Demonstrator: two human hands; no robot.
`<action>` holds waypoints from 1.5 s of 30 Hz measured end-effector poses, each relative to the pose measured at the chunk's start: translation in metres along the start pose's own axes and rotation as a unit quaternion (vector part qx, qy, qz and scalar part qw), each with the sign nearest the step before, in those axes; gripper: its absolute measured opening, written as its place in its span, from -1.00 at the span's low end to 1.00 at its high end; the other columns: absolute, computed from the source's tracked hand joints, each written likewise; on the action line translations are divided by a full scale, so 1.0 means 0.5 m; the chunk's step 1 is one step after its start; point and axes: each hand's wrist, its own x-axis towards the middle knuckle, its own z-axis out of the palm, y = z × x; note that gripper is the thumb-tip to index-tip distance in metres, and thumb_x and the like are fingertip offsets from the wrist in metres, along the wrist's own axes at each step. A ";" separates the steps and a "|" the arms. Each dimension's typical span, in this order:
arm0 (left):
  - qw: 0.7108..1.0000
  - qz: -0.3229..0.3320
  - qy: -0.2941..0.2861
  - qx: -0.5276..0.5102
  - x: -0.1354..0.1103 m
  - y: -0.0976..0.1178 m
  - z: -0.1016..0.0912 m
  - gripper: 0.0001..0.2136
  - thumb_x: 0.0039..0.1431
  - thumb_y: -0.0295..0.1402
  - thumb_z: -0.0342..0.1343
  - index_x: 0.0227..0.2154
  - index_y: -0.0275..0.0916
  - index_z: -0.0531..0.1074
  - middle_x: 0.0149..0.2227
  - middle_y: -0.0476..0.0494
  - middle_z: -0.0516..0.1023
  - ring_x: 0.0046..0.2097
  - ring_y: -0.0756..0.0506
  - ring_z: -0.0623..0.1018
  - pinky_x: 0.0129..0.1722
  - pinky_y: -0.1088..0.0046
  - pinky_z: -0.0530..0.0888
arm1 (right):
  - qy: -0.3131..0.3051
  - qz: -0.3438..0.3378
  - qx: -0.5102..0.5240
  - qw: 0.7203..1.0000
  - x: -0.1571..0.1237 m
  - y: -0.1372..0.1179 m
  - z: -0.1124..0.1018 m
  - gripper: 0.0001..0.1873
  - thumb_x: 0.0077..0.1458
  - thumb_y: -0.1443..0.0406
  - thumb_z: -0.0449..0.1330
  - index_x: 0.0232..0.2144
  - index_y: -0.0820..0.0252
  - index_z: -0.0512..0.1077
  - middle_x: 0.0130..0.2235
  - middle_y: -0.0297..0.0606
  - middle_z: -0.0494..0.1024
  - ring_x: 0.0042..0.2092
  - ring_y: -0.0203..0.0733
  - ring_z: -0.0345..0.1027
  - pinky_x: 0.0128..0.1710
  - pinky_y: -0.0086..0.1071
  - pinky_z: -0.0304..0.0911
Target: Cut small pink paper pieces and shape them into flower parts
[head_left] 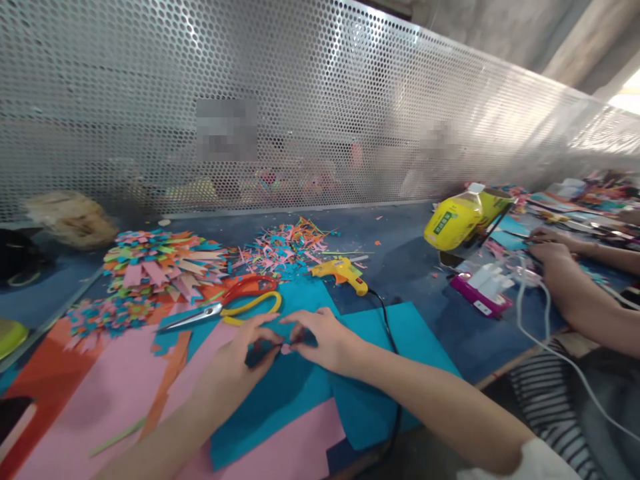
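Pink paper sheeting [295, 448] lies nearest, at six o'clock from the two hands, partly beneath a flat teal paper sheet [250, 420]. At ten o'clock, just beyond the left hand, scissors with one red and one yellow handle loop [245, 301] rest with their metal blades apart from the fingers. Farther that way sits a bushy multicoloured cluster of folded paper strips [165, 267]; a smaller pink-and-blue paper cluster [113, 319] lies at nine. A loose heap of thin coloured paper shreds [287, 248] spreads at twelve, before a perforated metal screen [300, 100]. At one o'clock lies a yellow glue gun [343, 272], its black cord [387, 320] passing beneath the right forearm. On the dark blue counter [400, 273] at two stands a yellow bottle with a white cap [453, 220]; toward three is a purple-and-white power strip [480, 293], near a co-worker's hands [550, 248].

Over the teal sheet, the left hand [231, 367] pinches a small pink paper piece [286, 349] between thumb and fingertips, nearly closed. The right hand [330, 341] pinches it from the three o'clock side, equally narrow, fingers curled.
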 end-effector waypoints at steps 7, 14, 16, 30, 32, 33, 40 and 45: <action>0.998 0.004 0.029 -0.051 -0.003 0.004 -0.006 -0.69 0.05 -0.36 0.02 -0.10 -0.14 0.25 -0.22 -0.13 0.49 -0.27 -0.09 0.50 -0.30 0.33 0.47 | 0.045 -0.025 0.083 0.995 -0.002 0.000 -0.003 -0.61 -0.02 0.39 0.11 -0.08 0.15 0.22 -0.34 -0.33 0.51 -0.27 -0.33 0.40 -0.22 -0.48 0.20; 0.994 -0.033 0.008 -0.107 -0.008 0.021 -0.002 -0.68 0.03 -0.32 0.03 -0.11 -0.15 0.20 -0.34 -0.07 0.49 -0.30 -0.07 0.49 -0.29 0.36 0.44 | 0.073 -0.029 0.107 0.991 -0.001 -0.011 -0.006 -0.66 -0.04 0.37 0.13 -0.14 0.24 0.28 -0.37 -0.29 0.49 -0.31 -0.33 0.38 -0.25 -0.48 0.24; 0.989 -0.054 0.008 -0.136 -0.009 0.026 -0.001 -0.68 0.04 -0.33 0.03 -0.11 -0.16 0.18 -0.38 -0.04 0.47 -0.31 -0.05 0.48 -0.29 0.37 0.43 | 0.077 -0.027 0.115 0.990 0.000 -0.014 -0.005 -0.67 -0.05 0.38 0.13 -0.15 0.23 0.29 -0.38 -0.31 0.48 -0.33 -0.33 0.38 -0.26 -0.47 0.25; 0.958 -0.092 0.011 -0.270 -0.006 0.027 -0.003 -0.69 -0.01 -0.39 0.07 -0.17 -0.20 0.18 -0.44 0.01 0.45 -0.32 -0.03 0.48 -0.29 0.41 0.40 | 0.079 0.014 0.158 0.984 0.004 -0.026 -0.006 -0.71 -0.05 0.33 0.14 -0.19 0.20 0.30 -0.42 -0.33 0.45 -0.34 -0.32 0.36 -0.25 -0.42 0.26; 0.949 -0.097 0.016 -0.298 -0.005 0.026 -0.003 -0.68 -0.03 -0.40 0.08 -0.18 -0.22 0.18 -0.45 0.01 0.45 -0.32 -0.02 0.48 -0.28 0.41 0.41 | 0.076 0.018 0.172 0.982 0.004 -0.024 -0.004 -0.70 -0.05 0.33 0.14 -0.19 0.19 0.29 -0.42 -0.34 0.45 -0.34 -0.32 0.35 -0.25 -0.42 0.26; 0.944 -0.102 0.018 -0.313 -0.005 0.027 -0.004 -0.67 -0.04 -0.41 0.09 -0.18 -0.23 0.18 -0.46 0.02 0.45 -0.33 -0.02 0.49 -0.28 0.40 0.42 | 0.075 0.020 0.179 0.981 0.004 -0.022 -0.003 -0.70 -0.05 0.33 0.15 -0.19 0.19 0.29 -0.42 -0.34 0.45 -0.34 -0.32 0.35 -0.26 -0.42 0.26; 0.903 -0.175 0.009 -0.392 0.002 0.035 -0.013 -0.63 -0.13 -0.40 0.16 -0.21 -0.25 0.19 -0.49 0.00 0.50 -0.40 -0.02 0.51 -0.35 0.42 0.43 | 0.076 0.048 0.208 0.974 0.009 -0.022 -0.003 -0.69 -0.09 0.30 0.18 -0.23 0.23 0.30 -0.43 -0.31 0.46 -0.36 -0.31 0.36 -0.31 -0.43 0.27; 0.910 -0.160 0.004 -0.381 0.001 0.033 -0.011 -0.64 -0.11 -0.40 0.14 -0.20 -0.25 0.22 -0.47 -0.02 0.51 -0.38 -0.04 0.53 -0.32 0.39 0.43 | 0.077 0.063 0.206 0.973 0.010 -0.028 -0.003 -0.70 -0.08 0.29 0.18 -0.24 0.24 0.29 -0.43 -0.29 0.47 -0.36 -0.30 0.37 -0.33 -0.41 0.27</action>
